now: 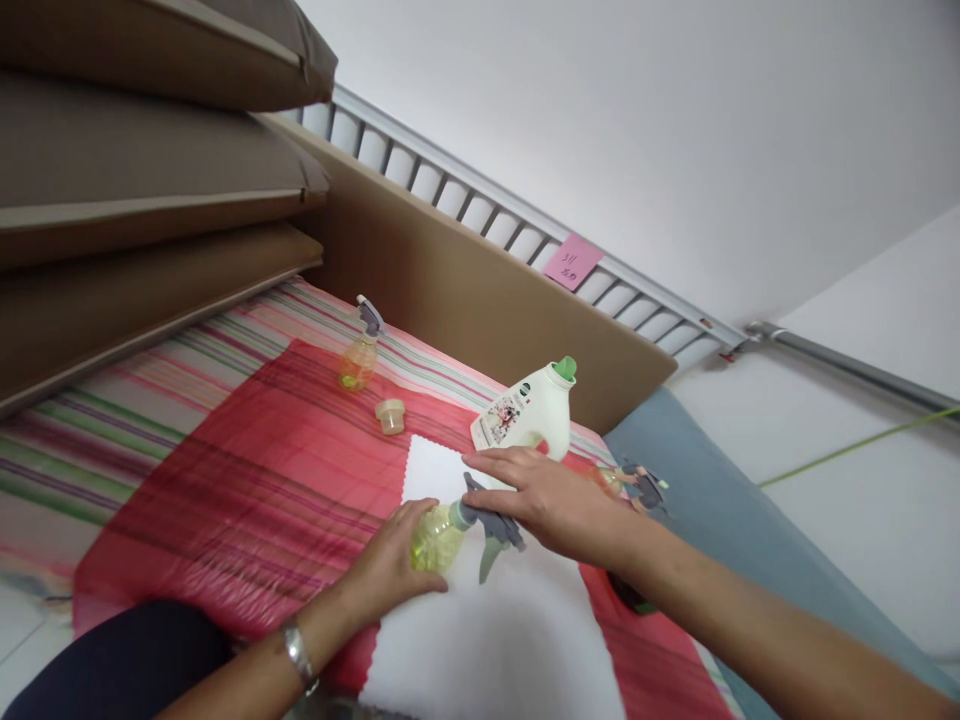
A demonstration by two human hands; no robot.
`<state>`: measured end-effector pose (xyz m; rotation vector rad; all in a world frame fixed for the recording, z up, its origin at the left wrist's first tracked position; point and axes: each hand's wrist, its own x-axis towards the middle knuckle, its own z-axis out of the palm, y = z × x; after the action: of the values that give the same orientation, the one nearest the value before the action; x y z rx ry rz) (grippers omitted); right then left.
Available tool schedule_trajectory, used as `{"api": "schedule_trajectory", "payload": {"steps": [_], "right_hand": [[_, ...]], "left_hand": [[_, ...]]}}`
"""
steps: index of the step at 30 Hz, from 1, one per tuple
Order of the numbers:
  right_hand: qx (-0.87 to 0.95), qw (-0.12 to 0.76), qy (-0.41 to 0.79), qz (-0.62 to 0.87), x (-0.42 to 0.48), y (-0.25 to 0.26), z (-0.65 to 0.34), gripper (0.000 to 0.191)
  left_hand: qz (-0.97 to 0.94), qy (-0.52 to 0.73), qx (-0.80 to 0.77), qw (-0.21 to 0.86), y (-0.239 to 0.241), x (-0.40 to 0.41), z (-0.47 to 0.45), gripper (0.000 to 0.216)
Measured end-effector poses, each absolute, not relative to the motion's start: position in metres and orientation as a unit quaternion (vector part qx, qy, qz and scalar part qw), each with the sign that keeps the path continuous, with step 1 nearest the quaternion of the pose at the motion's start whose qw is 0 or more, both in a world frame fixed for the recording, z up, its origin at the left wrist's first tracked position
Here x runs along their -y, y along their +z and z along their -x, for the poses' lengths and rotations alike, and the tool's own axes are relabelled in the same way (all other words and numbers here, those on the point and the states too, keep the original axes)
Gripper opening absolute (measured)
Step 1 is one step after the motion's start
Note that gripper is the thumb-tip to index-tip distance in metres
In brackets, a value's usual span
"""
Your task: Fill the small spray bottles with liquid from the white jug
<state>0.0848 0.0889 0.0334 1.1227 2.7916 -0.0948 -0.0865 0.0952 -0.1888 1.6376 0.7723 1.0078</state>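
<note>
A small clear spray bottle [439,538] with yellow-green liquid lies on a white cloth [510,620]. My left hand [394,565] is wrapped round the bottle's body. My right hand [551,500] rests over its grey trigger head [491,525], fingers stretched toward the left. A white jug with a green cap [529,412] stands just behind my right hand.
A second spray bottle [360,350] and a small beige cap [390,415] sit farther back on the red plastic sheet [262,490]. A third sprayer [637,487] lies at the right. Brown cushions [150,180] are stacked at the left, with a cardboard panel [465,290] behind.
</note>
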Motion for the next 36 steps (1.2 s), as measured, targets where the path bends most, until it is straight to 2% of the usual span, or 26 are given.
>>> {"api": "schedule_trajectory", "payload": {"steps": [3,4,8,12,15,19,21,22,24,27,29,30,34,36], "right_hand": [[-0.901,0.11,-0.033,-0.418,-0.086,0.031,-0.075,0.029],[-0.879,0.12,-0.033,-0.46,-0.085,0.031,-0.071,0.029],[-0.793,0.097,-0.015,-0.601,-0.082,0.039,-0.064,0.059],[-0.839,0.054,-0.013,-0.542,-0.079,0.047,-0.064,0.044],[-0.814,0.037,-0.093,-0.572,-0.081,0.043,-0.056,0.046],[-0.639,-0.009,-0.306,-0.706,-0.085,0.034,-0.044,0.055],[-0.581,-0.025,-0.346,-0.736,-0.084,0.034,-0.047,0.058],[-0.601,-0.025,-0.313,-0.735,-0.084,0.034,-0.051,0.056],[-0.717,-0.007,-0.164,-0.678,-0.082,0.034,-0.063,0.047],[-0.873,0.052,0.012,-0.485,-0.079,0.029,-0.075,0.045],[-0.896,0.092,0.033,-0.434,-0.079,0.026,-0.073,0.044],[-0.884,0.103,0.031,-0.456,-0.079,0.026,-0.07,0.042],[-0.748,0.105,-0.03,-0.655,-0.081,0.035,-0.052,0.053],[-0.724,0.096,-0.033,-0.683,-0.082,0.042,-0.05,0.054]], "left_hand": [[-0.687,0.42,-0.313,0.504,-0.192,-0.095,0.086,0.084],[-0.69,0.418,-0.31,0.503,-0.192,-0.095,0.087,0.083],[-0.69,0.416,-0.311,0.504,-0.193,-0.096,0.088,0.082],[-0.696,0.402,-0.308,0.509,-0.191,-0.097,0.088,0.085],[-0.697,0.396,-0.316,0.507,-0.19,-0.096,0.087,0.085],[-0.692,0.395,-0.321,0.512,-0.19,-0.095,0.088,0.086],[-0.692,0.395,-0.32,0.513,-0.191,-0.094,0.088,0.086],[-0.693,0.394,-0.32,0.513,-0.191,-0.095,0.088,0.086],[-0.694,0.393,-0.32,0.511,-0.192,-0.096,0.087,0.086],[-0.693,0.396,-0.324,0.509,-0.194,-0.097,0.086,0.087],[-0.693,0.396,-0.324,0.508,-0.194,-0.097,0.086,0.087],[-0.694,0.396,-0.323,0.508,-0.194,-0.097,0.086,0.087],[-0.696,0.394,-0.323,0.506,-0.192,-0.096,0.087,0.085],[-0.695,0.394,-0.321,0.508,-0.192,-0.096,0.087,0.085]]}}
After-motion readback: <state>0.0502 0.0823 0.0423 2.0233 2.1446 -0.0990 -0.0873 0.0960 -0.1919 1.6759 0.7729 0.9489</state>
